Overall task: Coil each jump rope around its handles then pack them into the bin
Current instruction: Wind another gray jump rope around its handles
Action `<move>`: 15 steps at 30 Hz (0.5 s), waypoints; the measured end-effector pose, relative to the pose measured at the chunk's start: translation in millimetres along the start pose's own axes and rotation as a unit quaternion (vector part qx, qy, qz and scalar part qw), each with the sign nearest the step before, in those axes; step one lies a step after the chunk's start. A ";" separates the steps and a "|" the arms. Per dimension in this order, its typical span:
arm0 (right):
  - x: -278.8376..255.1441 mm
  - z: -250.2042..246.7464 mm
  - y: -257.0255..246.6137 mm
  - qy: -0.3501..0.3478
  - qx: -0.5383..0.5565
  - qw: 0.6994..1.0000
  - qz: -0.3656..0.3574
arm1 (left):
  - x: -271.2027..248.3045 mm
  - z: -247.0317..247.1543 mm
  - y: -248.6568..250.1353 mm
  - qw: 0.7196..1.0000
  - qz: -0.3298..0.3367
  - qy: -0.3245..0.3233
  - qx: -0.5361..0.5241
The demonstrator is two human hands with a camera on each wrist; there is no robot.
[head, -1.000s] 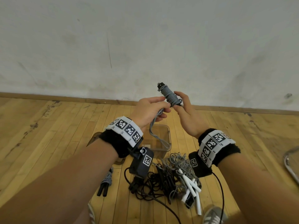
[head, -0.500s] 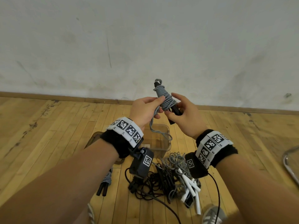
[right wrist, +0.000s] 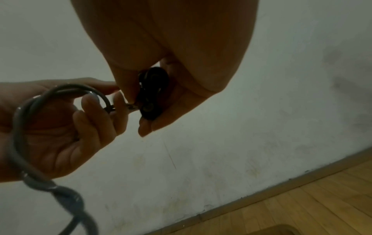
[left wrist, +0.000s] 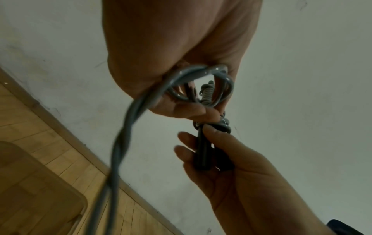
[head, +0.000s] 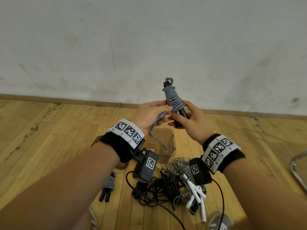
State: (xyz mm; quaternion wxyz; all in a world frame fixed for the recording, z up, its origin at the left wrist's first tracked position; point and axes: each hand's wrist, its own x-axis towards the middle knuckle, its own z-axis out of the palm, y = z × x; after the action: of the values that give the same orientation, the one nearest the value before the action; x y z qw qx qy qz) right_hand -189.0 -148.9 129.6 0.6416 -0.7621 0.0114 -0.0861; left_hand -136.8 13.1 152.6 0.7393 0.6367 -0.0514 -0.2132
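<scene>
The right hand is gripping the black handles; the left hand is pinching the grey rope (coiling step underway); the remaining tail needs winding.

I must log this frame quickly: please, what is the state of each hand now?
Left hand: closed, holding the loose grey rope.
Right hand: closed, fingers curled around the black handles.

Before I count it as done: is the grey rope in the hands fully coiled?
Not fully. Most of the grey rope is wound around the black handles, but a doubled tail hangs loose from the left hand.
</scene>
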 end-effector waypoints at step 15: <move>1.5 -1.1 7.5 0.018 -0.230 0.973 -0.031 | -5.9 6.5 -0.9 0.996 -0.037 -0.074 -0.036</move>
State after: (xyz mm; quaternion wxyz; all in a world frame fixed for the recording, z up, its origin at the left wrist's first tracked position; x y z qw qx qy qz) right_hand -187.0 -151.4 122.6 0.4461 -0.8874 0.0189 -0.1145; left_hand -144.6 9.2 154.1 0.7474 0.5939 -0.0744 -0.2884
